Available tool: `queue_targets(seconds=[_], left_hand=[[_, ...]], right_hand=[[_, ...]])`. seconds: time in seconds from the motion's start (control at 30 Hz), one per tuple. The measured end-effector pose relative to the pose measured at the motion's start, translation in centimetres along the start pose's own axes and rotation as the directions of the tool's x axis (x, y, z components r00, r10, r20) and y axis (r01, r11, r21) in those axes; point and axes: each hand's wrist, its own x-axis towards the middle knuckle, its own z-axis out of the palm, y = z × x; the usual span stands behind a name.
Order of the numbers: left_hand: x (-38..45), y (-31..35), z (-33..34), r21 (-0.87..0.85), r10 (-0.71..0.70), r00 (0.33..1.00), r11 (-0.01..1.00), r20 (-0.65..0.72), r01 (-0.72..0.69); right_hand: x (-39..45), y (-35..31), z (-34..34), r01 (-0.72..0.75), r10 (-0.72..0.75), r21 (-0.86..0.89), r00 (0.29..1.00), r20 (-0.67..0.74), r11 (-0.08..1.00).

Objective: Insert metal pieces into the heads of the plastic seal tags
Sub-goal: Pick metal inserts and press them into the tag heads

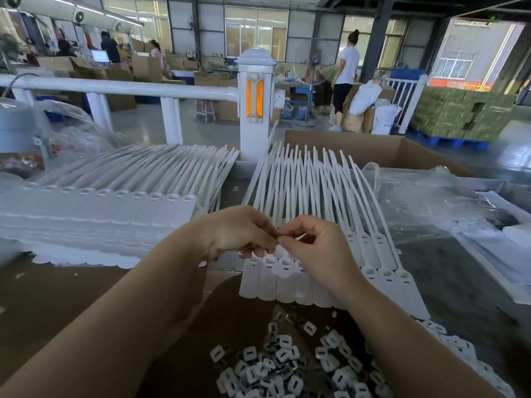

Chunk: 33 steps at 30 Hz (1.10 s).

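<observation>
Far left: a grey tub (15,124) wrapped in clear plastic, sitting behind a big fanned-out stack of white seal tags (94,208), heads lined up in a row toward the front, tails sweeping back to the white railing post (255,104) with the orange reflector. Brown counter (57,297) underneath, bare in the front-left corner. Moving to the middle: left hand (241,234) with fingers curled in, fingertips meeting those of the right hand (316,248), both pinching something tiny right where they touch, too small to make out properly, so can't say for sure it's a metal piece. Both hands raised just above a second row of seal tags (287,280), lying side by side with heads nearest the camera and tails fanning away toward the cardboard box (373,150) behind. Slotted heads visible on several of them, partly hidden under the right hand. Down front, between the two forearms and spreading to the right: a loose heap of small metal pieces (284,369), mixed in with little white slotted bits, scattered on the counter just below the tag row. Further right: crinkly clear plastic sheeting (431,208) draped over the counter beside the tags. Way in the back, a person in a white top (344,73) standing by a fan, plus stacked green cartons on a blue pallet (459,116) at far right.
</observation>
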Motion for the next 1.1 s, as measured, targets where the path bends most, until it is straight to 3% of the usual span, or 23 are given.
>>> queue_targets(seconds=[0.1,0.2,0.4,0.7,1.1], left_hand=[[-0.04,-0.22,-0.26,-0.288,-0.017,0.999,0.957,0.051,0.031],[0.13,-0.35,-0.35,-0.371,-0.007,1.000,0.929,0.026,0.016],[0.37,-0.86,-0.27,-0.393,-0.020,0.999,0.920,-0.038,0.004],[0.46,-0.81,0.07,-0.381,-0.009,0.987,0.923,-0.159,-0.052],[0.31,-0.20,0.24,-0.256,0.030,0.988,0.964,-0.150,-0.068]], right_hand=[[0.06,0.19,-0.15,0.067,-0.064,0.030,0.995,-0.082,0.997],[0.04,0.26,-0.13,0.118,-0.115,0.016,0.985,-0.125,0.993],[0.10,0.28,-0.07,0.105,-0.105,-0.006,0.987,-0.121,0.994],[0.28,0.20,-0.37,-0.129,0.138,0.087,0.984,-0.111,0.988],[0.26,-0.19,-0.47,-0.146,0.150,0.076,0.987,-0.049,0.986]])
